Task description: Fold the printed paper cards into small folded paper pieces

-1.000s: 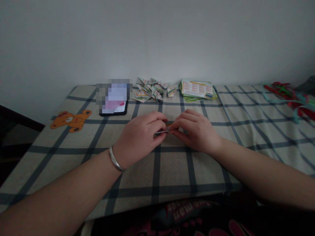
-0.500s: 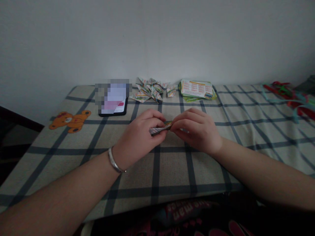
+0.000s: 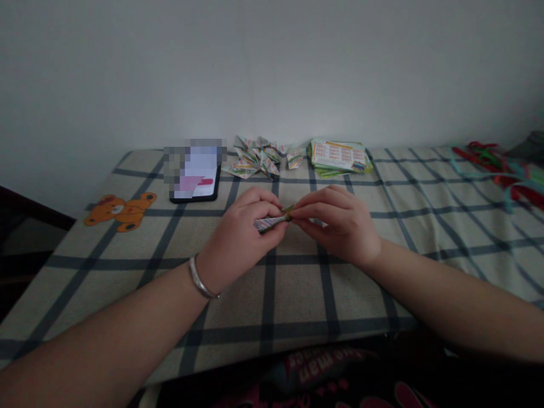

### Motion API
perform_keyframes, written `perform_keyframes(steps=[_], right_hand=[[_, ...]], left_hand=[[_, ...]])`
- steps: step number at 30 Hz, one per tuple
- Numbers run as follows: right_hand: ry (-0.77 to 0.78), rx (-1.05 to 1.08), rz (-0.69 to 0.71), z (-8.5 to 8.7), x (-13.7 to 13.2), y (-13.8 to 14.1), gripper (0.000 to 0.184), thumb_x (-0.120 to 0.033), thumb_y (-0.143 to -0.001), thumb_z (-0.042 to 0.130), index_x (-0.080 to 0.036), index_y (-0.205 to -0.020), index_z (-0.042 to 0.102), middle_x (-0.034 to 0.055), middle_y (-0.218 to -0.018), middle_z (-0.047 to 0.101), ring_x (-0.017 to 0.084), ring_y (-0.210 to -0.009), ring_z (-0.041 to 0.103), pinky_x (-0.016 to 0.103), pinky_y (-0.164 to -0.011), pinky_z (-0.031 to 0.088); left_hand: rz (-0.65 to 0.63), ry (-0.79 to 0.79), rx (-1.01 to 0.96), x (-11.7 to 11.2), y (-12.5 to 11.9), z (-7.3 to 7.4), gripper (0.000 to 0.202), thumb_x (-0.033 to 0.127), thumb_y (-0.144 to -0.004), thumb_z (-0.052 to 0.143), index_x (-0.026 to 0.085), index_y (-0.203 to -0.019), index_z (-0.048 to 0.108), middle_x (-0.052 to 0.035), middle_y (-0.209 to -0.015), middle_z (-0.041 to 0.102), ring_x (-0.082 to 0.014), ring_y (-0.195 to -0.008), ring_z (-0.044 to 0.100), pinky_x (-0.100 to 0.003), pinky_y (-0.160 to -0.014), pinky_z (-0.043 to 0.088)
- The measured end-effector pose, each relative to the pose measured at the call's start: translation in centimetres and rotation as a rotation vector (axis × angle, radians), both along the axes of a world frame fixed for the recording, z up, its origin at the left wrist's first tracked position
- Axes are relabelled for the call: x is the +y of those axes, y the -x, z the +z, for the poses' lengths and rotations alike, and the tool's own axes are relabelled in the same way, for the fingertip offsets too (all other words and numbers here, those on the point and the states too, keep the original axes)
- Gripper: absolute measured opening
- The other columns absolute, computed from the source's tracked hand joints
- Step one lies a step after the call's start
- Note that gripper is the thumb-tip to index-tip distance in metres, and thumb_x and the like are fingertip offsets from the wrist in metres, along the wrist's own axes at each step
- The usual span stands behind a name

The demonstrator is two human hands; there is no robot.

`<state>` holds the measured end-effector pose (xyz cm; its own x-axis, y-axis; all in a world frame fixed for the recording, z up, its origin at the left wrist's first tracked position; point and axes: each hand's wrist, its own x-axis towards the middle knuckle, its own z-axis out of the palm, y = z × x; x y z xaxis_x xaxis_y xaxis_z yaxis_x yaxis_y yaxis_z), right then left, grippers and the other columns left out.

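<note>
A small folded strip of printed paper (image 3: 269,222) is pinched between both my hands above the checked cloth (image 3: 297,283). My left hand (image 3: 242,238), with a silver bangle on its wrist, is closed round the paper's left end. My right hand (image 3: 340,224) pinches the right end with thumb and fingertips. Most of the paper is hidden inside the fingers.
At the back by the wall lie a phone (image 3: 196,175), a heap of several folded paper pieces (image 3: 259,157) and a stack of printed sheets (image 3: 339,156). Red and green ribbons (image 3: 505,170) lie at the far right. An orange bear print (image 3: 121,208) marks the cloth at left.
The paper piece has turned from nearly edge-on to tilted, showing more of its printed side. Both hands stayed in place, shifting slightly left.
</note>
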<state>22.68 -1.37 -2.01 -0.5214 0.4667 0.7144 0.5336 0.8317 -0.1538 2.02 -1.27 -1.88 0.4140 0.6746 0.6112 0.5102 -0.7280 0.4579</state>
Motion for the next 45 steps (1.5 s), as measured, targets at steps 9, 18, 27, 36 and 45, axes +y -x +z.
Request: perform_keyframes(steps=[9, 18, 27, 36, 45], right_hand=[[0.002, -0.014, -0.007, -0.05, 0.01, 0.12, 0.007, -0.022, -0.088, 0.063, -0.021, -0.091, 0.069, 0.0034, -0.092, 0.071, 0.016, -0.082, 0.062, 0.03, -0.073, 0.048], [0.043, -0.043, 0.005, -0.05, 0.07, 0.3, 0.007, -0.021, -0.086, 0.062, -0.02, -0.086, 0.069, 0.0034, -0.088, 0.069, 0.016, -0.079, 0.058, 0.03, -0.072, 0.045], [0.055, -0.071, -0.002, -0.3, 0.05, 0.18, 0.007, -0.019, -0.084, 0.061, -0.021, -0.086, 0.068, 0.0032, -0.088, 0.065, 0.016, -0.08, 0.055, 0.031, -0.072, 0.044], [0.031, -0.09, -0.02, -0.39, 0.01, 0.35, 0.007, -0.018, -0.083, 0.061, -0.02, -0.084, 0.066, 0.0033, -0.086, 0.063, 0.017, -0.078, 0.052, 0.031, -0.07, 0.043], [0.038, -0.107, -0.015, -0.35, -0.22, 0.42, 0.006, -0.016, -0.083, 0.059, -0.019, -0.084, 0.063, 0.0037, -0.085, 0.064, 0.017, -0.079, 0.053, 0.032, -0.071, 0.043]], left_hand=[[0.013, -0.139, 0.112, -0.17, 0.23, -0.12, 0.005, 0.014, -0.085, 0.06, 0.016, -0.081, 0.062, -0.0056, -0.101, 0.06, -0.0162, -0.096, 0.059, -0.031, -0.085, 0.051], [-0.018, -0.246, 0.221, -0.14, 0.46, -0.12, 0.009, 0.013, -0.085, 0.057, 0.013, -0.079, 0.064, -0.01, -0.101, 0.061, -0.02, -0.093, 0.06, -0.036, -0.084, 0.054], [-0.031, -0.252, 0.226, -0.26, 0.49, -0.03, 0.006, 0.016, -0.086, 0.059, 0.017, -0.082, 0.064, -0.0075, -0.1, 0.063, -0.0198, -0.094, 0.06, -0.037, -0.083, 0.054], [-0.043, -0.36, 0.293, -0.38, 0.38, 0.49, 0.009, 0.016, -0.086, 0.058, 0.016, -0.08, 0.064, -0.0076, -0.093, 0.066, -0.0214, -0.087, 0.061, -0.039, -0.081, 0.053], [-0.047, -0.3, 0.264, -0.28, 0.33, 0.43, 0.008, 0.016, -0.085, 0.059, 0.017, -0.079, 0.062, -0.0059, -0.087, 0.065, -0.0201, -0.084, 0.061, -0.036, -0.076, 0.051]])
